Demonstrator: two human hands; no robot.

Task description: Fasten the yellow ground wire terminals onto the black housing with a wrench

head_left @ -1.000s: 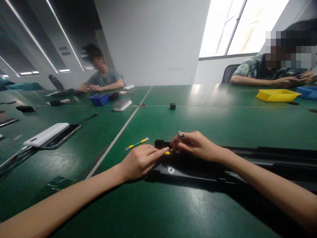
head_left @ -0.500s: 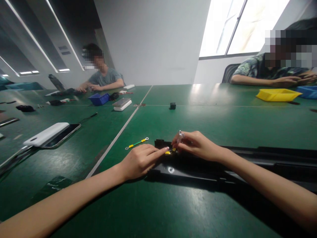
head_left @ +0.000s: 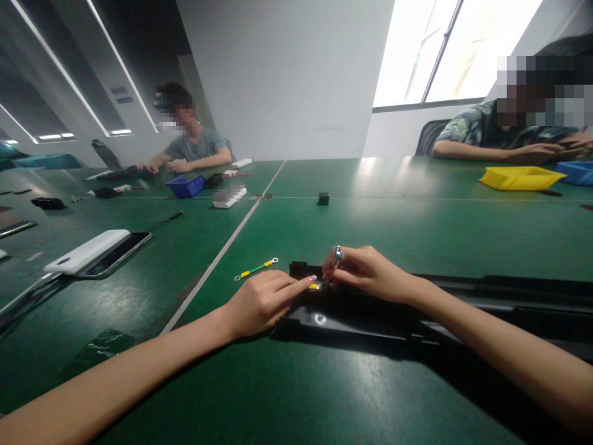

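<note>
My left hand [head_left: 266,298] lies over the left end of a long black metal channel [head_left: 361,326], its index finger stretched out. That fingertip rests against a small yellow piece [head_left: 314,287] inside the channel. Just right of it, my right hand [head_left: 364,272] is closed around a shiny metal tool [head_left: 339,253] with a rounded top, held upright; its lower end is hidden by the fingers and dark shadow. A short green wire [head_left: 257,269] with yellow sleeves and ring terminals lies on the table beyond my left hand.
On the green table [head_left: 296,395], a phone [head_left: 118,254] and a white case-like object [head_left: 88,250] lie left. A small black block [head_left: 323,198] sits ahead. Blue [head_left: 185,185] and yellow [head_left: 521,178] bins stand farther off. Two people sit across the table.
The metal tool in my right hand has turned slightly, and a yellow bit beside it is now hidden. My left hand has stayed in place.
</note>
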